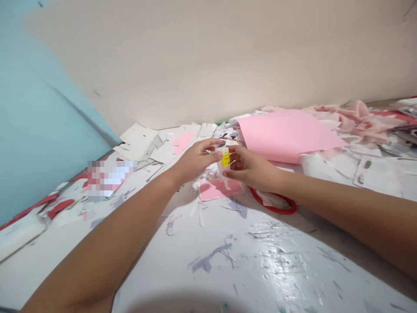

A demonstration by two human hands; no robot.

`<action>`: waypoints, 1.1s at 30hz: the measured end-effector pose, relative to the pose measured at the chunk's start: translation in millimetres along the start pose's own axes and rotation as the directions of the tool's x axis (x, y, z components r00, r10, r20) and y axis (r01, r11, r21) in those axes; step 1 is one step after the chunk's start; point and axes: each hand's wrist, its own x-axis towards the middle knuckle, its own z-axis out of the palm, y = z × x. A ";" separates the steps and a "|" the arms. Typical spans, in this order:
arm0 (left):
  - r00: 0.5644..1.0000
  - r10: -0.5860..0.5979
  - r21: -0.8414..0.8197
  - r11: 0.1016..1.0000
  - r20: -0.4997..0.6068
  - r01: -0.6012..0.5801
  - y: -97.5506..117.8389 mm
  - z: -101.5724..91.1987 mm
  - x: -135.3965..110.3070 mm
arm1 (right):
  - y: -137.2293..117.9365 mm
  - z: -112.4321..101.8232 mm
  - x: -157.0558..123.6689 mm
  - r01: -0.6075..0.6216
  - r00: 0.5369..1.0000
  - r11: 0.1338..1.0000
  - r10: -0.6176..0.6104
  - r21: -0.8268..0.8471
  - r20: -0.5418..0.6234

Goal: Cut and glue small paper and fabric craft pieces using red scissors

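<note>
A small translucent bottle with a yellow label [226,158] is held between my two hands above the table. My right hand [252,168] grips it from the right, with its thumb low and its fingers curled round the side. My left hand [198,157] meets it from the left, thumb pressed to the bottle and index finger bent over near its upper end. Below the bottle lies a small pink paper piece [211,190] on the table. Under my right wrist, a red looped object [282,210] is partly hidden.
A large pink sheet [286,132] lies curved at the back. White paper pieces [138,141] are piled by the wall, and pink crumpled material [358,119] is at the back right. Paper scraps [208,261] litter the white table [163,278]. A blurred-out flat item [109,180] lies left.
</note>
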 end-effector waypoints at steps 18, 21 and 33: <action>0.951 -0.087 0.405 0.913 0.296 -0.042 -13.3 -3.3 -5.2 | -15.2 -7.0 -8.3 0.080 0.996 0.970 -0.068 -0.231 0.059; 0.951 -0.081 0.424 0.904 0.298 -0.056 -11.5 -2.4 -5.5 | -19.6 -13.1 -8.7 0.098 0.995 0.954 -0.085 -0.283 0.057; 0.962 -0.065 0.415 0.908 0.265 -0.053 -2.8 -6.0 -7.1 | -32.5 -61.8 3.9 0.127 0.987 0.978 -0.109 0.165 -0.114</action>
